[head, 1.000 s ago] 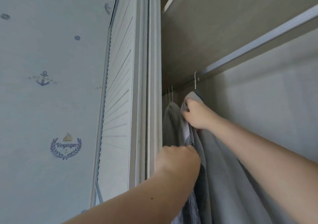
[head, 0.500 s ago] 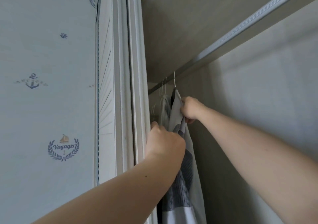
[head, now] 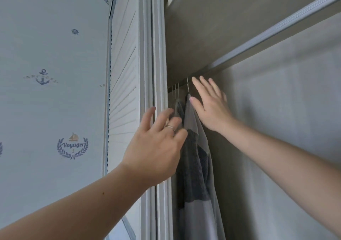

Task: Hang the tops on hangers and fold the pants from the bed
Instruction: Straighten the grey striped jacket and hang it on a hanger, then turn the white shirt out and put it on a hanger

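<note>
A grey top with a dark knitted panel [head: 196,168] hangs inside the wardrobe from a thin metal hanger hook [head: 187,86] on the rail. My right hand [head: 209,107] is spread flat with straight fingers just right of the top's shoulder, its thumb near the fabric. Spread fingers of my left hand [head: 158,145], which wears a ring, hover in front of the top's left side, holding nothing. Further hangers with another grey garment [head: 178,107] sit behind, mostly hidden by the door frame.
A white louvred wardrobe door and its frame [head: 147,73] stand at the left of the opening. A shelf [head: 221,27] runs above the rail. Wallpaper with anchor and "Voyager" prints [head: 72,145] covers the wall on the left. The wardrobe's back wall [head: 286,120] lies to the right.
Both hands have let go of the hanging top and spread their fingers. The top now hangs by itself from its hook on the rail.
</note>
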Action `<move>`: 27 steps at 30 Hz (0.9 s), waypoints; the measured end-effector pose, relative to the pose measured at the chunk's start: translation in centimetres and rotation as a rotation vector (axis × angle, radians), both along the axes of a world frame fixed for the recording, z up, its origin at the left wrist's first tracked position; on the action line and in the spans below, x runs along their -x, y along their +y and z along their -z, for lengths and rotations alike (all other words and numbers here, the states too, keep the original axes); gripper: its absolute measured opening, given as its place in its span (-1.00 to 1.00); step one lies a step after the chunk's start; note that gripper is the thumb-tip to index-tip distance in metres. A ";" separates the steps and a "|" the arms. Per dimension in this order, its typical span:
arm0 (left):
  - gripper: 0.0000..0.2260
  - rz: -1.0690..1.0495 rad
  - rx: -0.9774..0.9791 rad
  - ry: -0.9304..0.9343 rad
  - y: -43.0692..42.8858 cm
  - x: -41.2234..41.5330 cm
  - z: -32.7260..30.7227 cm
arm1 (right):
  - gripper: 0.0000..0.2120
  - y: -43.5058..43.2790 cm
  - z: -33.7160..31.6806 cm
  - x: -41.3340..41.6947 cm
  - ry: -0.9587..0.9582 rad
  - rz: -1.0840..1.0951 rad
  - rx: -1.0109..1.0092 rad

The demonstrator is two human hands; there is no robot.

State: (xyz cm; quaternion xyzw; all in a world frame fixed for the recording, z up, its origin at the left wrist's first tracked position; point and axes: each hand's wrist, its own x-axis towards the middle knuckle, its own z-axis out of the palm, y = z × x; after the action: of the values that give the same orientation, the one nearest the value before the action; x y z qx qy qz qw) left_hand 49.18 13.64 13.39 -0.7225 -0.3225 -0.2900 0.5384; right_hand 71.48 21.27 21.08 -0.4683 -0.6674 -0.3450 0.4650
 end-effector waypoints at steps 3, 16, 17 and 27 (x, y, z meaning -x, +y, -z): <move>-0.72 -0.023 0.046 -0.138 -2.7 3.8 1.4 | -0.38 -3.8 2.2 3.4 -0.049 -0.017 -0.046; -0.38 -0.376 0.496 -0.527 -26.1 30.1 19.8 | -0.30 -25.6 23.6 29.3 -0.221 -0.490 0.531; -0.38 -0.410 0.544 -0.548 -28.5 31.8 21.7 | -0.31 -27.3 25.4 31.4 -0.249 -0.518 0.574; -0.36 -0.806 0.817 -1.061 -52.3 42.3 39.8 | -0.29 -43.0 42.7 50.8 -0.585 -0.882 0.877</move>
State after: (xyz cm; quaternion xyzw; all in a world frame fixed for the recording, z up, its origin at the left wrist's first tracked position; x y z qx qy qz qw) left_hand 6.85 -38.62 -26.44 -0.4552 -0.8556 -0.2369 0.0672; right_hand 20.66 -21.72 -21.58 -0.1853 -0.9718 0.0664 0.1301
